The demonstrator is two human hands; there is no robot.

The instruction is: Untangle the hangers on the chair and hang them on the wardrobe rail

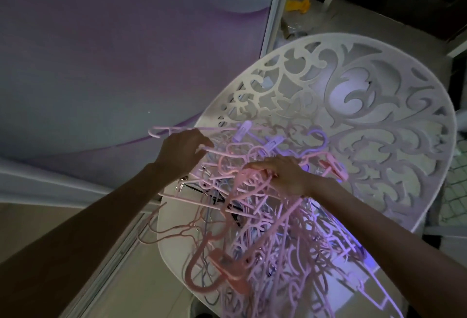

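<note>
A home, most likely a bedroom. A tall lilac sliding wardrobe door (106,47) fills the upper left of the frame, a white plastic chair with a scroll-cut back (366,105) stands at right on pale floor tiles (141,279), piled with tangled pink and lilac plastic clothes hangers (265,216).

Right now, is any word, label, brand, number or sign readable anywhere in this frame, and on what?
None: no readable text anywhere in this view.
The hangers, white chair and purple wardrobe door show no print.
The yellow object on the floor is too small and blurred to tell.
</note>
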